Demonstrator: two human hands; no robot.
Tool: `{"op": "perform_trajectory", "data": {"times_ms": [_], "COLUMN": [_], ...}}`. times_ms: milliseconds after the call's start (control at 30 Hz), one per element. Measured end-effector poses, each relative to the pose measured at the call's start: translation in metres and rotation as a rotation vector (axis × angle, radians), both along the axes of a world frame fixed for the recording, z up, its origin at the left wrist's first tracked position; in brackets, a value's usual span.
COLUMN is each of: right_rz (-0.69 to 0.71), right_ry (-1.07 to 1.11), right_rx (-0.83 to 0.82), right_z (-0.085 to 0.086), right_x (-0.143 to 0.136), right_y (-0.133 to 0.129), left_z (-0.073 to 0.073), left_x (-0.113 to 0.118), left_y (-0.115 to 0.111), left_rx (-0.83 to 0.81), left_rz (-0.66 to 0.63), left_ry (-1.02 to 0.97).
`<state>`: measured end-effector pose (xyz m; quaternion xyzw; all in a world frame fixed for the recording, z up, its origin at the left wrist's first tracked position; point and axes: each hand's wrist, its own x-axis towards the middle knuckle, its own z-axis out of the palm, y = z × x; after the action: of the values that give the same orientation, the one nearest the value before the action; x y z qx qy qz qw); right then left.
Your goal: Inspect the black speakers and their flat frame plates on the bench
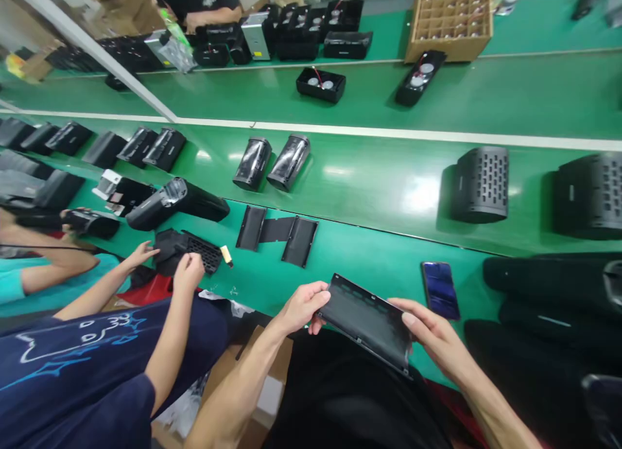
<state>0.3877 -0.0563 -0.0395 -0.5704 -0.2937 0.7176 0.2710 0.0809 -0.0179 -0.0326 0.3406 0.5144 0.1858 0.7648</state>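
A black rectangular plastic panel (367, 319) is held tilted above the bench edge, its inner face up, with small tabs along its rims. My left hand (305, 305) grips its left end, thumb on top and fingers beneath. At the opposite end my right hand (430, 332) holds it, thumb over the rim; some fingers are hidden. Beyond the panel, two similar black panels (300, 240) lie on the green bench with a flat dark sheet (275, 229) between them. A dark phone (440, 289) rests just past my right hand.
Left of me, a co-worker's hands (188, 274) handle a black perforated part (204, 251). Two glossy black housings (288, 162) stand on the green conveyor (369, 177). Perforated speaker-like units (482, 184) stand at right, near stacked black cases (539, 280). A divided cardboard box (413, 44) sits at the back.
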Motion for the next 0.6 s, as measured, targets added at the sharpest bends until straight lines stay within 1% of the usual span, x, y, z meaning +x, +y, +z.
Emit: {"op": "perform_trajectory", "data": {"times_ms": [100,167,267,400,600], "right_rz": [-0.164,-0.216,-0.248,-0.275,-0.25], "right_ry": [0.043,0.041,-0.006,-0.021,0.02], "right_rx": [-0.026,-0.045,-0.043,-0.028,-0.048], "right_z": [-0.007,-0.011,-0.017,-0.022,-0.031], "right_x": [0.001,0.002,0.001,0.001,0.005], "right_y": [-0.012,-0.019,-0.025,-0.026,-0.025], "left_z": [-0.001,-0.003,-0.006,-0.012,-0.013], "left_x": [0.002,0.003,0.005,0.007,0.007], "left_y": [-0.004,-0.007,-0.012,-0.019,-0.021], "left_rx": [0.031,0.034,0.012,-0.036,-0.058], "left_rz": [0.005,0.01,0.019,0.037,0.043], "left_ry": [0.003,-0.01,-0.038,-0.095,-0.126]}}
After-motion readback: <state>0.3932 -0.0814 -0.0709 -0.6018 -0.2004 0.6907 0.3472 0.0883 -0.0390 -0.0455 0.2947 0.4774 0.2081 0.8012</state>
